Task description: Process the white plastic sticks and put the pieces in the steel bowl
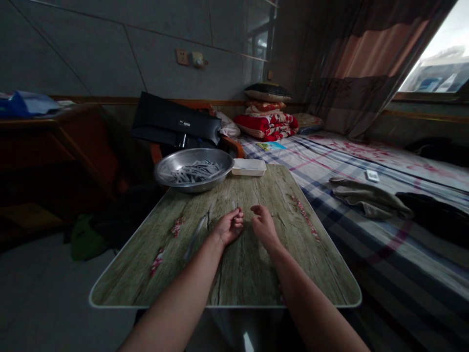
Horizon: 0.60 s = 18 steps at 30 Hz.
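Over the middle of the wood-patterned table [252,288], my left hand [229,227] is closed, palm turned up. A small thin piece, pale with a dark tip, sticks up from its fingertips; its kind is too small to tell. My right hand [263,226] hovers just to the right, fingers loosely bent and apart, with nothing visible in it. The two hands do not touch. A narrow clear plastic strip [195,236] lies left of my left hand, partly behind the forearm. Beyond stands a metal basin [194,185] with several thin dark pieces in clear wrapping [198,171].
A shallow white tray [249,169] sits beside the basin at the table's far edge. Behind it, a black monitor [179,120] rests tilted on a wooden chair. To the right is a bed [315,161] with folded bedding [267,124] and a grey cloth [366,195].
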Available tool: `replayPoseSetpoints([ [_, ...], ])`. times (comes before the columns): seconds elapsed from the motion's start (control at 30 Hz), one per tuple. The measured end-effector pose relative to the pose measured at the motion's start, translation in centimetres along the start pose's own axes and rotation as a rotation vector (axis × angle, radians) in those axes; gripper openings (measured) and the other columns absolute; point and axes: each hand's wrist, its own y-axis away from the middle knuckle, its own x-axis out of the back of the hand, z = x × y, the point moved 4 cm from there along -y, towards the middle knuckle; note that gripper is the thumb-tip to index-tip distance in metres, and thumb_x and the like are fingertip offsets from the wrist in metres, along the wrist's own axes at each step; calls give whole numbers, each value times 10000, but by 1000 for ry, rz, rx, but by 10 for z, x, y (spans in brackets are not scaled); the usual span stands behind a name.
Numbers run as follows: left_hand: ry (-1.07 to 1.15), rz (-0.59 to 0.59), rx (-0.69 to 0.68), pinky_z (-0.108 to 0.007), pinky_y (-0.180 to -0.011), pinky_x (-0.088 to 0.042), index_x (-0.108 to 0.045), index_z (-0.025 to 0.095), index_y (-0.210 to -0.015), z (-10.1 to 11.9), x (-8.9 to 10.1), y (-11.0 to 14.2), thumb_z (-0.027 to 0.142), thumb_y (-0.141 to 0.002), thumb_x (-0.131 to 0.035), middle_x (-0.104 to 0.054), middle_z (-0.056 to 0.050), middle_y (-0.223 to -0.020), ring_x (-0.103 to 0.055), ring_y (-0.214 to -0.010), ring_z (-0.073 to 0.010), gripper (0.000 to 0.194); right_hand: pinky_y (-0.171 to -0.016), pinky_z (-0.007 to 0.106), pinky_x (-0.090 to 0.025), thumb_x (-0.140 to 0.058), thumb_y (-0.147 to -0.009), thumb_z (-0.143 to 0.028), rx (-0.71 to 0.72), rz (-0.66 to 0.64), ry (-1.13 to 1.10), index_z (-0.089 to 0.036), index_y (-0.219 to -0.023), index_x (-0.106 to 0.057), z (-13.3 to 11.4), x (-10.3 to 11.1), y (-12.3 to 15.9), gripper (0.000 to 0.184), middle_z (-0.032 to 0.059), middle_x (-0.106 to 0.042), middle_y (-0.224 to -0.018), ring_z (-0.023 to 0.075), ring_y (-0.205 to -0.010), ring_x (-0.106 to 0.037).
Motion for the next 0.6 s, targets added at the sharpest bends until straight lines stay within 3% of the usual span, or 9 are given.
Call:
replayPoseSetpoints([
  [0.2, 2, 130, -77, -188, -520, -538, -600, 115, -813, -3, 1, -6, 42, -907, -473, -619, -44, -692, -624, -552, -101, 174, -927, 366, -396, -513, -764, -97, 25, -134, 488, -167, -1092, -625, -5, -7, 7, 354, 151, -560, -1207, 271, -1109, -546],
  [0.4, -5, 301, -99, -202, -477, -507, -528, 156, -727, 5, -3, -5, -49, -790, -446, -549, -8, -629, -570, -487, -103, 230, -911, 368, -370, -528, -796, -144, -9, -204, 603, -175, -1140, -623, -11, -7, 10, 359, 157, -545, -1268, 290, -1142, -529],
  [0.5, -17, 336, -134, -194, -456, -476, -500, 172, -728, 30, -17, -2, -54, -750, -451, -508, 4, -631, -540, -488, -103, 233, -906, 370, -366, -527, -787, -142, -6, -229, 600, -175, -1136, -621, -12, -8, 10, 363, 155, -544, -1275, 293, -1150, -523],
  [0.6, -47, 354, -217, -194, -440, -437, -511, 182, -768, 79, -47, 2, -34, -743, -468, -478, 11, -631, -484, -470, -101, 222, -908, 368, -361, -523, -785, -138, -10, -240, 592, -180, -1124, -621, -11, -8, 9, 356, 150, -554, -1261, 290, -1151, -519],
])
